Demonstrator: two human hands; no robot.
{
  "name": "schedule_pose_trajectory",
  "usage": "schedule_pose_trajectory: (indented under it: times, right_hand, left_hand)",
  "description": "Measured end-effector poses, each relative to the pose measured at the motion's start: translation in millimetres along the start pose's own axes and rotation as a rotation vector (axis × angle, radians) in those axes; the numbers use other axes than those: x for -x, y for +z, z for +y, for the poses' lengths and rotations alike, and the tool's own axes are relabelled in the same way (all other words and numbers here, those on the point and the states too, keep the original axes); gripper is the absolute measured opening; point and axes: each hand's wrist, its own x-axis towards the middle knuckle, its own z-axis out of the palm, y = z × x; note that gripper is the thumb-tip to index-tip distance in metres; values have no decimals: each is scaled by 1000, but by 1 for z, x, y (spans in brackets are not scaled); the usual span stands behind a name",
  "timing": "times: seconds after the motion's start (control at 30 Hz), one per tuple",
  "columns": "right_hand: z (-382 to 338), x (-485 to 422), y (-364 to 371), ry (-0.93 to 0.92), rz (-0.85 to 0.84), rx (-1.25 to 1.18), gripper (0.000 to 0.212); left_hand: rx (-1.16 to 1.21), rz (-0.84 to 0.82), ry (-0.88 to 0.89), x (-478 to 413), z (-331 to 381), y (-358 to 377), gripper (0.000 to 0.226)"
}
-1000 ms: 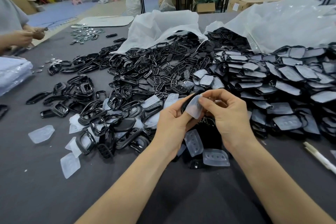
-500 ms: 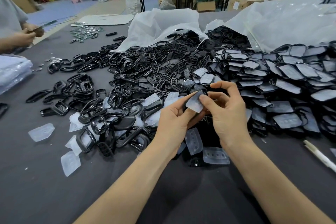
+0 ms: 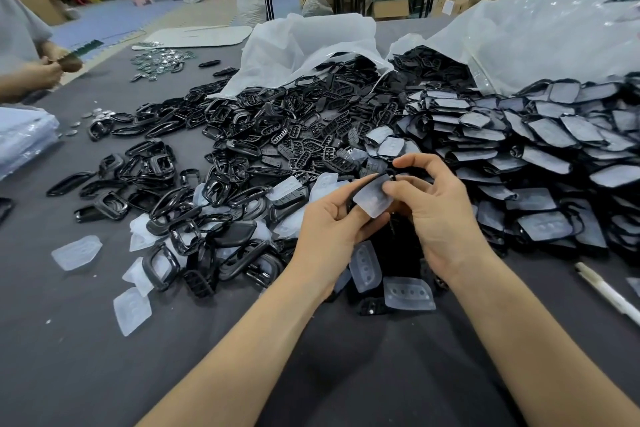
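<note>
My left hand (image 3: pixel 329 222) and my right hand (image 3: pixel 440 211) meet over the middle of a dark grey table (image 3: pixel 104 357). Between them is a small black plastic shell with a translucent white pad (image 3: pixel 372 198) on it. The left thumb and fingers grip its lower left edge, and the right thumb and forefinger pinch its right edge. Two more translucent pads (image 3: pixel 408 293) lie on the table just below my hands, beside a dark pile partly hidden by my wrists.
A heap of black plastic frames (image 3: pixel 242 156) spreads left and ahead; stacked shells with pads (image 3: pixel 540 149) fill the right. Two white plastic bags (image 3: pixel 540 31) spill parts at the back. A white pen (image 3: pixel 609 291) lies right. Another person's hands (image 3: pixel 45 69) work at the far left.
Both hands lifted the shell and pad slightly and tilted it; the right fingers shifted along its edge. The person at the far left moved their hands a little.
</note>
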Motion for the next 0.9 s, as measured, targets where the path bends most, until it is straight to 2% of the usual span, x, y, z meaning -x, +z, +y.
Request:
schedule_pose_trajectory:
  times: [0.07, 0.17, 0.23, 0.63, 0.9]
  right_hand:
    - [0, 0, 0, -68, 8, 99, 29]
    - [2, 2, 1, -272, 56, 460, 28]
    - [4, 3, 4, -368, 86, 608, 23]
    - [9, 5, 7, -548, 155, 788, 25]
    - [10, 7, 10, -567, 143, 844, 26]
  left_hand:
    - [-6, 7, 1, -1, -1, 0, 29]
    - [-16, 42, -11, -2, -2, -1, 23]
    - [-8, 54, -18, -3, -3, -1, 26]
    - [15, 80, -14, -1, -1, 0, 26]
    - [5, 110, 5, 0, -3, 2, 25]
